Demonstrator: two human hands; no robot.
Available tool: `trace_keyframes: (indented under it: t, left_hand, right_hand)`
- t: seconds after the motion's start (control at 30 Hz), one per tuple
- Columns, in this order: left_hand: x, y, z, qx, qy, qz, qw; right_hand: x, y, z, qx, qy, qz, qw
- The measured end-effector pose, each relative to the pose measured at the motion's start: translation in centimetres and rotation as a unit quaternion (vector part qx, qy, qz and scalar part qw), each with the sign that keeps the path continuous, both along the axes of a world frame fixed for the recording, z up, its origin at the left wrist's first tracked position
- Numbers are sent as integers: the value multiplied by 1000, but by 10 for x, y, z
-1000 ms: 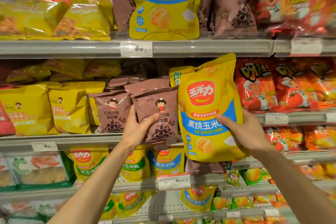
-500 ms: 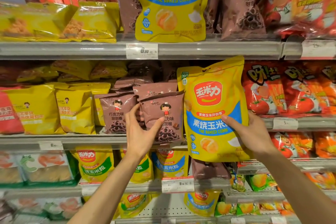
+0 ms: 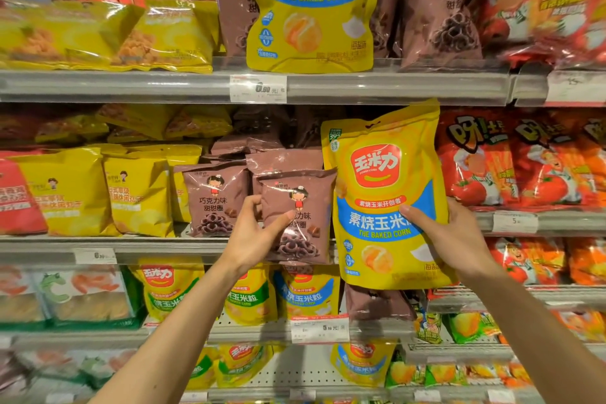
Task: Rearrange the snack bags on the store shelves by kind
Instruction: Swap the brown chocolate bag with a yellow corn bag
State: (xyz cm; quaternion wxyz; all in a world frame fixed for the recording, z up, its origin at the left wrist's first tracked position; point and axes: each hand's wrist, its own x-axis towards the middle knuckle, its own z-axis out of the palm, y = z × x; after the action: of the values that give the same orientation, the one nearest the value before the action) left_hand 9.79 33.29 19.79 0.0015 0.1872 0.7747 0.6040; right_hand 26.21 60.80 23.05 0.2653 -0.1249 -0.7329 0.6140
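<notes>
Snack bags in two kinds are in hand at a store's shelves. The left hand (image 3: 254, 233) pinches a small brown chocolate-ring bag (image 3: 296, 216) by its left edge, thumb across the front, at the lip of the middle shelf (image 3: 147, 244). The right hand (image 3: 449, 239) grips a large yellow baked-corn bag (image 3: 385, 193) by its right edge, thumb on the print, raised in front of that shelf.

Just behind the brown bag, more brown bags (image 3: 214, 200) stand together, so this one appears near its kind. The sorting looks far from finished: on the top shelf (image 3: 393, 87) a second yellow corn bag (image 3: 311, 6) stands among brown bags (image 3: 439, 13), while on the lower shelf a brown bag (image 3: 377, 305) sits beside the row of corn bags (image 3: 305, 292), the likely place for the held yellow one.

Bags deep in the middle shelf lie in shadow and cannot be told apart; the top-shelf bags are cut off by the frame, and the bottom rows are blurred.
</notes>
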Motion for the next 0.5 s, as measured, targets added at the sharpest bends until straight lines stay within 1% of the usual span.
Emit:
trace_keyframes:
  t: [0.1,0.2,0.3,0.5]
  left_hand:
    - [1,-6,-7,-39,-3,-16,999]
    - [4,-6,-10,-44,-1,-12,999]
    - [8,-4,-9,-17,4,-2,1000]
    - [13,0,-8,64,22,16,998]
  right_hand:
    - [2,1,-2,5,-3,-8,1000]
    - [7,4,0,6,-2,-12,1000]
    - [12,7,4,6,1,-16,1000]
    - [17,15,6,14,4,-20,1000]
